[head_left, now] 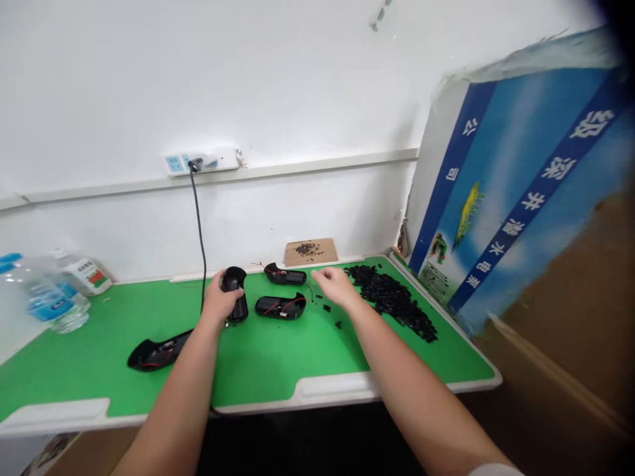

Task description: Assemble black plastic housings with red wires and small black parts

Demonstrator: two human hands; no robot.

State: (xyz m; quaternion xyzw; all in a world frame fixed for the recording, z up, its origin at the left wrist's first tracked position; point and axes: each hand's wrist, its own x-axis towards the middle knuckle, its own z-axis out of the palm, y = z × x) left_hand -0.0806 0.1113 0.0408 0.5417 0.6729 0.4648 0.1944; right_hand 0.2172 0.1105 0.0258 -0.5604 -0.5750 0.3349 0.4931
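My left hand [219, 301] is wrapped around a black plastic housing [240, 309], which stands on end above the green table top. My right hand [333, 284] is pinched closed; whatever its fingertips hold, if anything, is too small to make out. Just left of those fingertips lies a black housing [292, 277] with a thin wire. Nearer to me rests another black housing [272, 306] with red wires inside. One more black housing [153, 354] with red wire lies partly hidden behind my left forearm. A few small black pieces [327, 308] are scattered below my right hand.
A large pile of small black parts [397, 301] covers the table's right side. Tiny dark pieces sit on a cardboard piece [322, 250] at the back. Bottles [54, 304] stand at left. A black cable [199, 225] hangs from a power strip [223, 158]. A blue carton [520, 165] borders the right.
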